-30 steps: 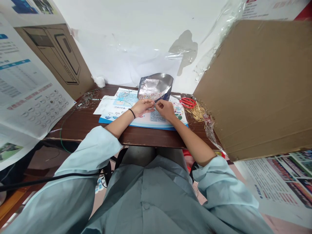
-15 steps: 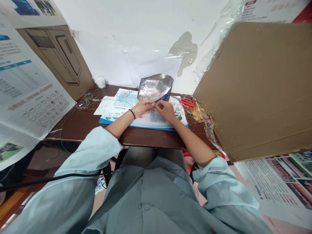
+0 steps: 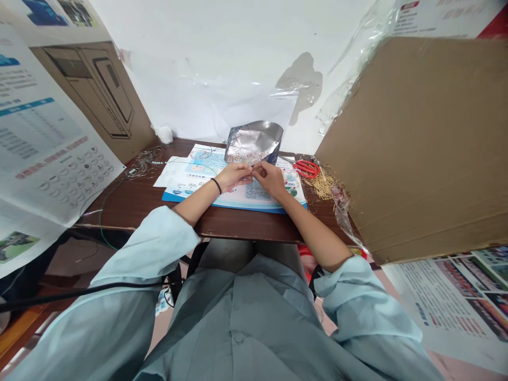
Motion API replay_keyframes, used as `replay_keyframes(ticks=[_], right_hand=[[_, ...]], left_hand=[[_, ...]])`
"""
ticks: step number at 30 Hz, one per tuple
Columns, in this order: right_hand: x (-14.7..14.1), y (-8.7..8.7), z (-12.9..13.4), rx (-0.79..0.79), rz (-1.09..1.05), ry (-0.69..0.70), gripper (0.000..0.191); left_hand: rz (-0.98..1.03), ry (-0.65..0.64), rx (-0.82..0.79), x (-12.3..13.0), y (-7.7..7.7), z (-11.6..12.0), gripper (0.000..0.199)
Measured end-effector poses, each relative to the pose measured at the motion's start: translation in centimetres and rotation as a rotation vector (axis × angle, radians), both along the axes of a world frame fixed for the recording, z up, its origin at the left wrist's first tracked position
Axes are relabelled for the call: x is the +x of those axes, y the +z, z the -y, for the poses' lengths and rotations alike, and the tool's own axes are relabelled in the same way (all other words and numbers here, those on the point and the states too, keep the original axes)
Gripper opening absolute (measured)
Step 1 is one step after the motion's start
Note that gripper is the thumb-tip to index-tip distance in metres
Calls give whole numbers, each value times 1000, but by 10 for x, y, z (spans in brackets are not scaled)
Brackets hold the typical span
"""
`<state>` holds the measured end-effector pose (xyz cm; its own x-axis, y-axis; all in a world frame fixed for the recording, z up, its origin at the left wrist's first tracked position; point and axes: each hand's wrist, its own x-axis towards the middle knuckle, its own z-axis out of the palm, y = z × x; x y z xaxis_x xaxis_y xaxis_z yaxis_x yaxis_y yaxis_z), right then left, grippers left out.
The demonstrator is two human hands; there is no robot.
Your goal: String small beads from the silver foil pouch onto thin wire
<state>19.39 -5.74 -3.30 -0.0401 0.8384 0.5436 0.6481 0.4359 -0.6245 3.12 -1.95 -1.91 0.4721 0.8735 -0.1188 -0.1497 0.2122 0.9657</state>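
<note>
My left hand (image 3: pixel 234 178) and my right hand (image 3: pixel 270 179) meet fingertip to fingertip above the printed sheet, each closed in a pinch. A thin cord (image 3: pixel 190 163) with a few pale beads (image 3: pixel 159 162) on it runs from the left up to my left hand. Whatever sits between the right fingertips is too small to make out. Right behind the hands, a silver-lined foil pouch (image 3: pixel 254 142) stands with its mouth open, and many small coloured beads (image 3: pixel 243 157) lie inside it.
On the right of the brown table (image 3: pixel 246 225) lie red-handled scissors (image 3: pixel 306 169), a pile of thin gold-coloured pieces (image 3: pixel 322 185) and a clear plastic bag (image 3: pixel 342 207). Tangled cord (image 3: pixel 143 162) lies at the left. Cardboard panels (image 3: pixel 424 143) flank both sides, with a white wall behind.
My fingertips have shifted very slightly against each other, both hands staying pinched in the same place. The whole view has drifted a little; nothing else has visibly moved.
</note>
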Motion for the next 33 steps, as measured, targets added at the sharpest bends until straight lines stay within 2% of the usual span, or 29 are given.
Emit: replay_keyframes(ticks=[9,12,16,20,25,29,33], right_hand=[[-1,4,4,33,-5,-3,17],[-1,6,4,-29,-77,-13,16],[1,6,0,-154,-277,10,13],[8,6,-5,-228,-367,79,15],[15,7,-5,-213,-312,115,15],[14,11,-1,-201,-225,70,10],[14,18,3,-190,-106,25,7]], left_hand=[[-8,68,58,3,-2,3,17],[20,98,57,3,0,2,19],[94,162,16,-1,9,-3,20],[184,278,-20,-7,17,-12,19],[294,463,-87,-13,19,-26,16],[359,625,-91,-22,23,-36,15],[405,720,-20,-32,26,-43,13]])
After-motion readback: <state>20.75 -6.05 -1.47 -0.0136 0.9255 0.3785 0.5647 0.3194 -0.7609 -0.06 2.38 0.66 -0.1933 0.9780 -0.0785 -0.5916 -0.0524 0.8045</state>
